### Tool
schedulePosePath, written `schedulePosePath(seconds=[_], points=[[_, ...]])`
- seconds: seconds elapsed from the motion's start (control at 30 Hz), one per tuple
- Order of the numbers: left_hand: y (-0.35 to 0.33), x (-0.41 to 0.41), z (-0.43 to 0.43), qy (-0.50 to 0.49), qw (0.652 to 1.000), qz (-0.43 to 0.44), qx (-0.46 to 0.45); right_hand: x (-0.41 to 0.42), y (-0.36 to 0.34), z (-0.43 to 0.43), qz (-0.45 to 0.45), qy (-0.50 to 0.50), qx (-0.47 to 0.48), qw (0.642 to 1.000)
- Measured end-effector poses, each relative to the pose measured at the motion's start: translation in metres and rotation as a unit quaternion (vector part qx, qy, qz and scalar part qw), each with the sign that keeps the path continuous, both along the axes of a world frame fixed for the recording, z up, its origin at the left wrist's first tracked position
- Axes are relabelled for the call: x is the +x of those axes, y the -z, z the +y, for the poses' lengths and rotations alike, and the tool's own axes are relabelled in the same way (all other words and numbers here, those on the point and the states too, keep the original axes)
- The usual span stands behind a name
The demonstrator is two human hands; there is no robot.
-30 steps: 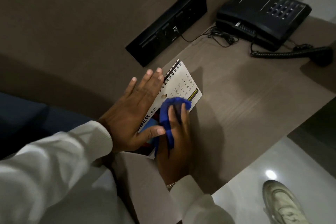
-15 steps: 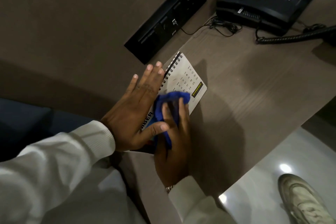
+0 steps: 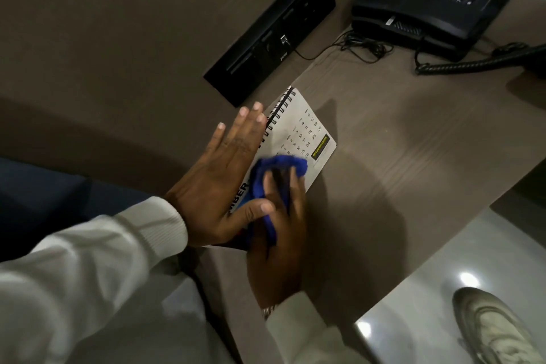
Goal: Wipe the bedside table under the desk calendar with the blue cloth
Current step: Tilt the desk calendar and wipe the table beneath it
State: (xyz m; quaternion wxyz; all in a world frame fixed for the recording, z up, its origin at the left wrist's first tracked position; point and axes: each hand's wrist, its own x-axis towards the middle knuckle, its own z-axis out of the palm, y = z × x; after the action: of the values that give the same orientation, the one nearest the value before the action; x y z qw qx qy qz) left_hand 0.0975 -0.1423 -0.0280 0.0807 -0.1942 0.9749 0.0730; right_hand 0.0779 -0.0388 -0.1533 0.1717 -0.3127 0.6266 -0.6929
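Blue cloth (image 3: 276, 170) is bunched under the fingers of the right hand (image 3: 277, 233), which clasps it and presses it against the printed face of the desk calendar (image 3: 301, 133) — not against the table. The left hand (image 3: 220, 183) lies flat and spread, gripping nothing, with its palm over the calendar's left part and its fingertips near the spiral binding. The calendar rests on the brown wood-grain bedside table (image 3: 399, 156), near the wall and a black switch panel (image 3: 271, 26); a black telephone (image 3: 428, 0) sits well apart at the far end. The strip that needs wiping is covered by the calendar, so it seems best for the left hand to close on the calendar and lift or tip it clear — then let the cloth sweep the bared surface in flat, overlapping passes. Sliding the calendar toward the phone cord could snag it, so lifting looks safer.
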Motion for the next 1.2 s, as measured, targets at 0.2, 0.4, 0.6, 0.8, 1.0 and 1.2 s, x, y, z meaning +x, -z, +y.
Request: schedulePosePath(seconds=[0.2, 0.4, 0.6, 0.8, 1.0, 1.2], points=[[0.001, 0.0, 0.001, -0.009, 1.0, -0.005, 0.001, -0.038, 0.002, -0.029, -0.052, 0.068, 0.02, 0.996], [0.0, 0.0, 0.002, -0.013, 1.0, -0.008, 0.005, 0.003, 0.004, 0.012, -0.016, 0.003, 0.056, 0.998], [0.001, -0.001, 0.001, -0.011, 1.0, -0.016, 0.008, -0.043, -0.012, -0.029, -0.022, 0.062, 0.008, 0.998], [0.001, -0.001, 0.002, -0.026, 0.999, -0.021, 0.007, -0.036, 0.007, -0.01, -0.105, 0.021, 0.108, 0.988], [0.001, -0.001, 0.002, -0.022, 0.999, -0.021, 0.012, -0.032, -0.012, -0.006, -0.071, -0.022, 0.052, 0.996], [0.001, -0.001, 0.001, -0.016, 1.0, -0.019, 0.009, -0.066, -0.005, -0.031, -0.017, 0.064, 0.042, 0.997]])
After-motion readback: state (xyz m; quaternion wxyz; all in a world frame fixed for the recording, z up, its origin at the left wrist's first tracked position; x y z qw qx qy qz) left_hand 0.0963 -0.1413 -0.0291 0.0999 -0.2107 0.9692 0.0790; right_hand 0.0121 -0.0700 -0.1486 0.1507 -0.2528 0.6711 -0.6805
